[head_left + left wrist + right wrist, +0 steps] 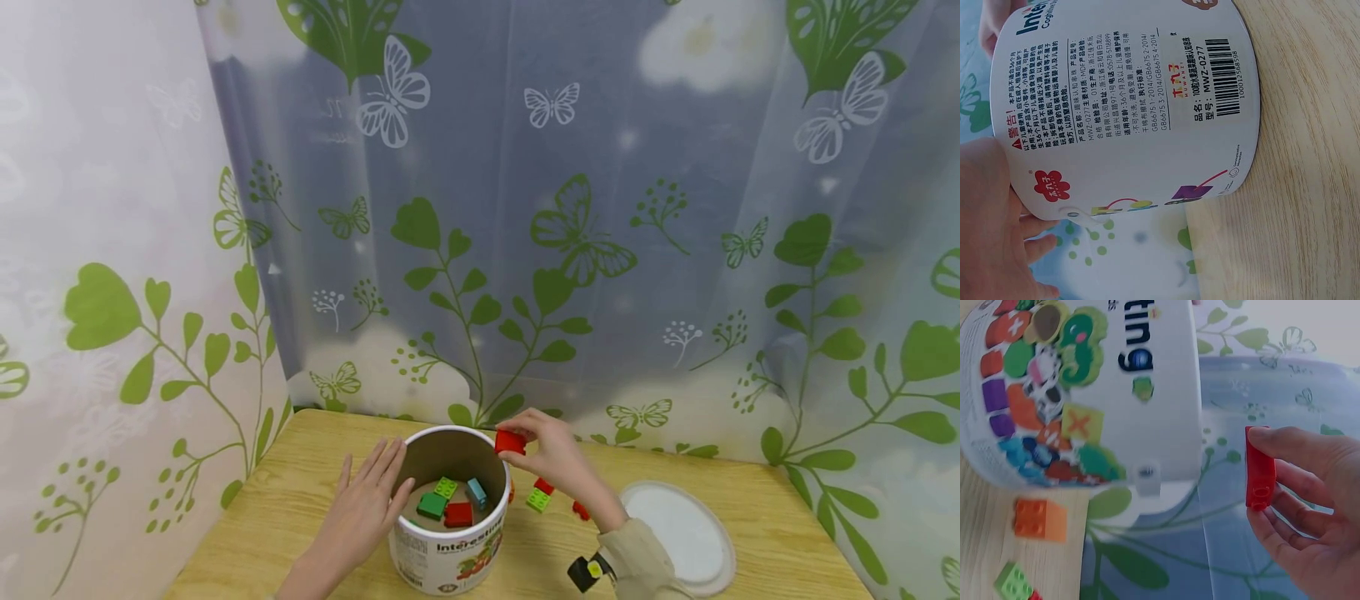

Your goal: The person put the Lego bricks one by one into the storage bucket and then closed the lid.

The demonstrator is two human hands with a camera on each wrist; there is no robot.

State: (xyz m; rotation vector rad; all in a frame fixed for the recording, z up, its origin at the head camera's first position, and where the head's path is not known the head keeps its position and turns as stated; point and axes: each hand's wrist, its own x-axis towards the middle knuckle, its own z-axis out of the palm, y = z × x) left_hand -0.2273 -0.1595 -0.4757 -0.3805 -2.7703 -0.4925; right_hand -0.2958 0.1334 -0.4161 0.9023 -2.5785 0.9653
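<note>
A white round bucket (442, 556) with printed sides stands on the table. Inside it lie a green block (431, 505), a light green block (446, 487), a red block (458, 515) and a blue block (476, 492). My left hand (362, 510) rests against the bucket's left rim with its fingers straight. Just beyond the right rim, my right hand (553, 450) pinches another red block (510, 442) between thumb and fingers. The right wrist view shows this red block (1260, 467) held beside the bucket, studs toward the fingertips.
Right of the bucket lie a light green block (537, 500), red blocks (581, 510) and an orange block (1040, 520). A white round lid (678, 533) lies flat by the right forearm. A patterned curtain (480, 250) hangs behind the wooden table (330, 450).
</note>
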